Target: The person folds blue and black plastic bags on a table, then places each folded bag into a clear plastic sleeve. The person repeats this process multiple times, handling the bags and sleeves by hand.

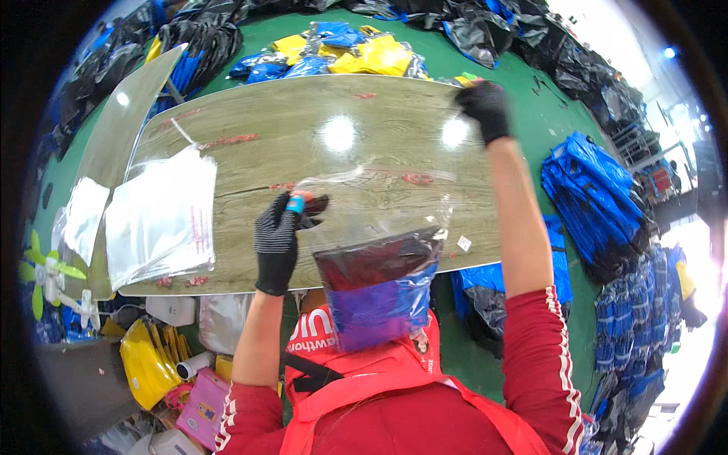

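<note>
The person stands at a long wooden table (303, 144) and works with both hands in dark knit gloves. The left hand (279, 235) is raised in front of the chest, the forearm coming straight up from the lower edge with the elbow bent. Its fingers are closed together on the upper left edge of a clear plastic bag (379, 227), pinching the film near its open mouth. The bag hangs over the near edge of the table, and a folded item (379, 292) in dark red and blue sits in its lower part, close to the person's chest.

The right arm is stretched far forward across the table, almost straight, with a red sleeve pushed up above the elbow. The right hand (485, 106) reaches the far edge of the table, near a heap of blue and yellow packets (341, 54) lying on the green floor (546, 121) beyond. Its fingers look curled, but the hand is blurred and whether it grips anything cannot be told.

On the left part of the table lies a stack of clear empty bags (163, 220). To the right of the table, on the floor, sit piles of blue folded goods (591, 197). A small green fan (45, 277) stands at the left, below the table's end.
</note>
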Demonstrator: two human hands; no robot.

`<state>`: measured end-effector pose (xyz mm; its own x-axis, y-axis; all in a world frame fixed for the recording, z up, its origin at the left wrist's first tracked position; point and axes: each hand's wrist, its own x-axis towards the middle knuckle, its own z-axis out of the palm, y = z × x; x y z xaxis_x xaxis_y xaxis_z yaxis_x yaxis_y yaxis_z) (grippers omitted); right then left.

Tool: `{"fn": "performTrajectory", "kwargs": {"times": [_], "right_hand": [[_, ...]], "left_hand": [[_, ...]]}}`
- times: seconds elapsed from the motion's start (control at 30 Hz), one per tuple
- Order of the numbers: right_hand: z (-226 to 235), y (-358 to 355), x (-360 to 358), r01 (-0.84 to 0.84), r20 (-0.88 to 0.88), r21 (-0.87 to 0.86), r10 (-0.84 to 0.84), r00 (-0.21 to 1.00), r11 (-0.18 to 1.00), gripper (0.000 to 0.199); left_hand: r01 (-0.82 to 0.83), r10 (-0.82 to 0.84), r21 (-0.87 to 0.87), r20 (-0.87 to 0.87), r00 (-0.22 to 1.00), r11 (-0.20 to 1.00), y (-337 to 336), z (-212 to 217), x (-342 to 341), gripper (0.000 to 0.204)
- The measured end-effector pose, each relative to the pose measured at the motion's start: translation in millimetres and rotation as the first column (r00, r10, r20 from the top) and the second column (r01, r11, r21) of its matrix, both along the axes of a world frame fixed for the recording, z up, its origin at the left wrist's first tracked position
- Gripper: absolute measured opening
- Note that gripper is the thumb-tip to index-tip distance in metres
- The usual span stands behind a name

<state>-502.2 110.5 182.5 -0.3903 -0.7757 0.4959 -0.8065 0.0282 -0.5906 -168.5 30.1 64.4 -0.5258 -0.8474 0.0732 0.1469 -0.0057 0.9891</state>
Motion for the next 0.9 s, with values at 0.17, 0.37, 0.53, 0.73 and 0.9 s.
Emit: {"fn": "performTrajectory", "kwargs": {"times": [0.17,0.37,0.53,0.73,0.9], "right_hand": [[-6,69,-34,0.344,0.46,-0.387,-0.145,0.876,0.855,0.014],[-76,21,110,-0.476,-0.455,0.181,0.503,0.735,0.86,0.052],[-27,-11,145,-0.482,-0.486,0.15,0.489,0.724,0.863,0.017],[-37,-8,129,-0.346,-0.433,0.345,0.475,0.766,0.873,0.025],[-7,5,16,-0.015,-0.232,-0.035,0.006,0.973,0.999,0.016]], "left_hand": [[-0.009,0.014,-0.077,0.066,0.998,0.997,-14,3,8,0.027],[0.184,-0.184,0.0,-0.051,0.982,0.983,-1,8,1,0.03],[0.049,0.056,-0.444,0.22,0.974,0.895,17,25,7,0.026],[0.085,0.144,-0.617,0.312,0.939,0.782,19,41,-1,0.021],[0.162,-0.037,-0.412,0.295,0.955,0.897,13,37,-8,0.026]]}}
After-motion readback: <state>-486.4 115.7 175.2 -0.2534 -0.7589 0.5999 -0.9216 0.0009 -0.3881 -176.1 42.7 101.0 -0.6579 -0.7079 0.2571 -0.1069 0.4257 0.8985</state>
